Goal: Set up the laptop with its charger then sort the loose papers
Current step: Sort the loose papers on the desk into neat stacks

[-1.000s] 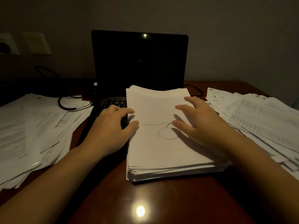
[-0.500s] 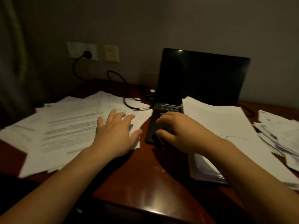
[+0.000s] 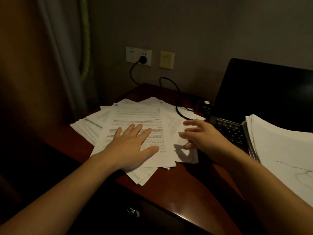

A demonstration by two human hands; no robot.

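The papers (image 3: 135, 114) are fanned untidily on the desk (image 3: 186, 184), and the left hand (image 3: 133, 146) is laid flat on them, fingers straight, pinning the top page. Behind, the cable (image 3: 176, 92) is plugged into the socket (image 3: 138, 56) and run toward the laptop (image 3: 262, 92). The right hand (image 3: 203, 138) is curled at the pile's right edge, a sheet (image 3: 186, 155) seemingly pinched between thumb and fingers. Only that sheet should be drawn out, low and sideways, while the pile is pressed firmly. Further right the laptop is open, a squared stack (image 3: 279, 141) beside its keys

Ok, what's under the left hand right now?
The left hand lies flat on the loose papers, on printed text. More sheets fan out beneath; whatever the pile covers is hidden.
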